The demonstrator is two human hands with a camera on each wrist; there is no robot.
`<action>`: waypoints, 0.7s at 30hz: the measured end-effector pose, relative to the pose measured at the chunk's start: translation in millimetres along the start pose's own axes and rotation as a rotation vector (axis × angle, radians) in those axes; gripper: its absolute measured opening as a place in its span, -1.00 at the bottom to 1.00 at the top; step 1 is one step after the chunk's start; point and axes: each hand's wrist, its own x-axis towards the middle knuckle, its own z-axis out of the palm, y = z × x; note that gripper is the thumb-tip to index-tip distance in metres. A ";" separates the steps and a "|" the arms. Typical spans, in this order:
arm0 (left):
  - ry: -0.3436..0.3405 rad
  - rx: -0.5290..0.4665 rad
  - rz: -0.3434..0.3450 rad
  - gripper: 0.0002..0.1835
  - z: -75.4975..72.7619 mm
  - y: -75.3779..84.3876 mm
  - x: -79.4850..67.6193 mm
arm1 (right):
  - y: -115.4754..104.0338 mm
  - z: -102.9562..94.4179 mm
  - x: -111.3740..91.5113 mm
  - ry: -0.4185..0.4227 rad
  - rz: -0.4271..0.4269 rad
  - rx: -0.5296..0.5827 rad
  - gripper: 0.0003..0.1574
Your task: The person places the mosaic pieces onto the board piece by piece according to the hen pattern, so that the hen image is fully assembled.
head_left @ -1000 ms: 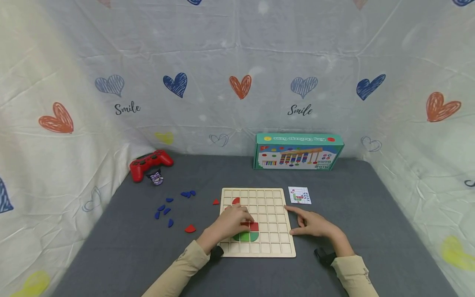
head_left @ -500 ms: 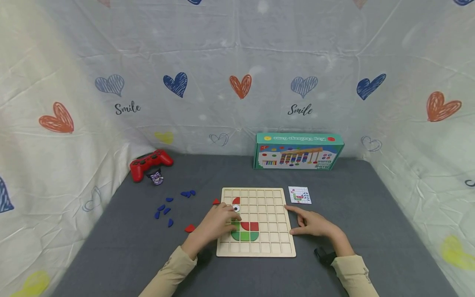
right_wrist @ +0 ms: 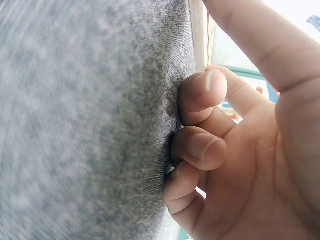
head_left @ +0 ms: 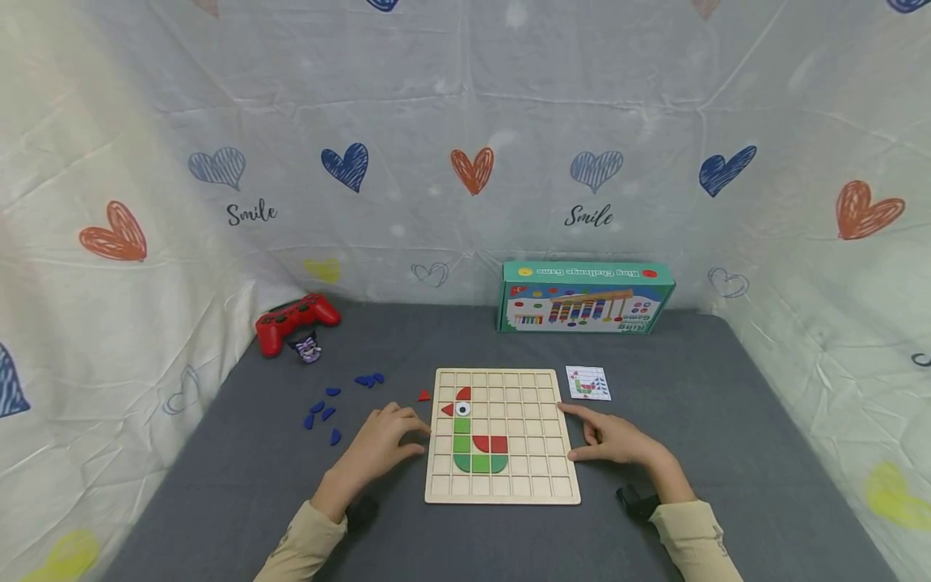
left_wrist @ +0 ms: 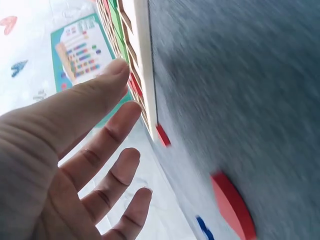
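A wooden grid board (head_left: pixel 538 489) lies mid-table. On it green pieces (head_left: pixel 461 444), red pieces (head_left: pixel 499 444), a white eye piece (head_left: pixel 462 409) and a small red triangle (head_left: pixel 447 410) form a bird-like figure. My left hand (head_left: pixel 384 440) hovers just off the board's left edge, fingers loosely bent, nothing in its grasp. Near it lie a loose red triangle (head_left: pixel 424 395) and a red quarter-round piece (left_wrist: pixel 232 207), the latter hidden in the head view. My right hand (head_left: pixel 614 439) touches the board's right edge with index finger and thumb; its other fingers curl on the cloth.
Several blue pieces (head_left: pixel 329 413) are scattered left of the board. A patterned card (head_left: pixel 587 383) lies at its upper right. Farther back are a green game box (head_left: pixel 585 299), a red game controller (head_left: pixel 294 322) and a small purple figure (head_left: pixel 307 349).
My left hand has drawn back leftward off the board, uncovering the eye piece, the red triangle beside it and the green column. The right hand stays in place.
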 end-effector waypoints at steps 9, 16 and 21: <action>-0.015 -0.006 -0.093 -0.72 -13.3 -20.8 -19.2 | 0.4 0.1 -0.3 -0.001 -0.014 0.015 -0.02; -0.044 -0.010 -0.125 -0.69 -20.8 -38.4 -32.3 | 0.2 0.5 -0.2 0.000 -0.020 0.023 -0.02; -0.085 -0.017 -0.110 -0.67 -22.4 -48.3 -37.4 | 0.2 0.5 -0.1 -0.004 -0.024 0.022 -0.02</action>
